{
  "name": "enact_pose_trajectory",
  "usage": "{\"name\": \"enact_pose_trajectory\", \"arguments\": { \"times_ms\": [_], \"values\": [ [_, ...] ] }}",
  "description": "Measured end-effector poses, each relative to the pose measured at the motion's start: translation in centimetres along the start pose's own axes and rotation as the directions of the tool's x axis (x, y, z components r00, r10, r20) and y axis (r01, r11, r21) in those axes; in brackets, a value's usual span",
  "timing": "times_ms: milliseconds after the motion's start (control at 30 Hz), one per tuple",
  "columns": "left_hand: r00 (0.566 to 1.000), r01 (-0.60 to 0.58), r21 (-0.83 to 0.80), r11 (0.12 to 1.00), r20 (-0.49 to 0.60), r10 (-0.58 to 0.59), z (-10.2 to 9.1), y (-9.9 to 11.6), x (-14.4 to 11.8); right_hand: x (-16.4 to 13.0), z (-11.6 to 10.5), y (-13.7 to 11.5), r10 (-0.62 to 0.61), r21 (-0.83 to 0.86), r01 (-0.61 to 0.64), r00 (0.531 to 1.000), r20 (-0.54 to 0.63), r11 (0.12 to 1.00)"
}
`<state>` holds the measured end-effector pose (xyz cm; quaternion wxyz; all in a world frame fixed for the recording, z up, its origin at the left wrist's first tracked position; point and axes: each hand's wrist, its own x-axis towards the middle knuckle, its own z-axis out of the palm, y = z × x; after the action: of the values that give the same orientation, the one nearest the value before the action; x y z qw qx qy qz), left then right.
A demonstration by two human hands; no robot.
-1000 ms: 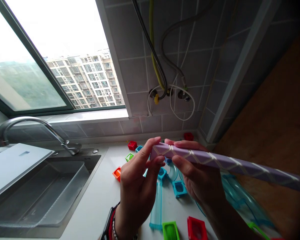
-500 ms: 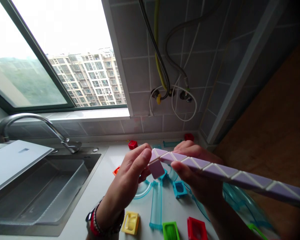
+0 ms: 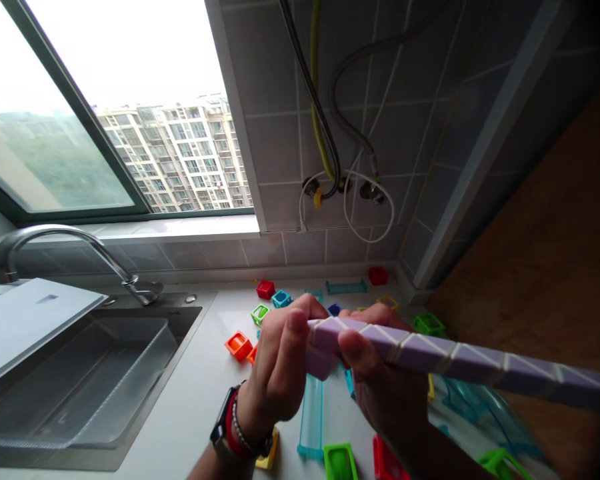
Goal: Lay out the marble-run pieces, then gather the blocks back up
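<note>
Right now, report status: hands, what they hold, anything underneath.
Left hand and right hand both grip purple segmented snake toy. Coloured plastic blocks scattered on counter below.

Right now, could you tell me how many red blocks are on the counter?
3: one red block by the back wall, one in the corner, one beneath the right hand; others may be hidden.

Bare hands and forearms of the person, seen from the head camera.
The left hand (image 3: 280, 367) has a dark watch (image 3: 221, 427) strapped at the wrist, with a red band (image 3: 233, 427) and a string of small pale beads (image 3: 244, 433) just beside it; the right hand (image 3: 387, 387) and forearm are uncovered, no sleeve showing.
</note>
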<state>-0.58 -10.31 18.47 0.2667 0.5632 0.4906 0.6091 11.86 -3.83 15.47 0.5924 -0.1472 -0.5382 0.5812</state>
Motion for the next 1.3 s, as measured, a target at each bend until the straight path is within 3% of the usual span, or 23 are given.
{"name": "enact_pose_trajectory", "arguments": {
  "times_ms": [133,300,367,467,567,667,733,900,1067,1300],
  "values": [
    [0.953,-0.206,0.017,0.978,-0.225,0.205,1.6,-2.1,-0.3,-1.3,0.8,-0.3,0.094,0.078,-0.095,0.995,0.014,0.992],
    [0.843,-0.360,0.124,0.925,-0.381,0.379,2.4,-2.9,-0.3,-1.4,0.7,-0.2,0.181,0.192,-0.194,0.980,0.083,0.962],
    [0.856,-0.320,0.117,0.940,-0.388,0.340,2.3,-2.6,0.0,-0.7,0.2,-0.1,0.187,0.175,-0.202,0.978,0.096,0.964],
    [0.926,-0.164,-0.032,0.986,-0.348,0.143,2.0,-2.0,0.4,0.8,-0.4,-0.1,0.128,0.132,-0.144,0.984,0.122,0.981],
    [0.972,0.007,-0.188,0.982,-0.227,-0.050,1.7,-1.4,0.4,2.0,-0.6,-0.5,0.054,0.118,-0.076,0.982,0.179,0.990],
    [0.982,0.104,-0.261,0.960,-0.129,-0.142,1.6,-1.1,0.3,2.2,-0.5,-0.7,-0.015,0.102,-0.006,0.979,0.204,0.995],
    [0.977,0.129,-0.294,0.947,-0.123,-0.171,1.7,-0.8,0.2,2.0,-0.5,-0.6,-0.042,0.073,0.026,0.973,0.227,0.997],
    [0.943,0.022,-0.351,0.936,-0.304,-0.136,2.5,-0.2,0.3,1.0,-0.2,-0.5,0.003,0.134,-0.032,0.977,0.212,0.990],
    [0.912,-0.034,-0.137,0.990,-0.410,-0.025,2.4,-0.4,0.0,0.1,0.1,-0.1,0.079,0.198,-0.121,0.975,0.209,0.973],
    [0.856,-0.195,-0.035,0.980,-0.494,0.153,2.6,-1.5,-0.1,0.1,-0.5,0.5,0.288,0.281,-0.395,0.890,0.355,0.875]
  ]
}}
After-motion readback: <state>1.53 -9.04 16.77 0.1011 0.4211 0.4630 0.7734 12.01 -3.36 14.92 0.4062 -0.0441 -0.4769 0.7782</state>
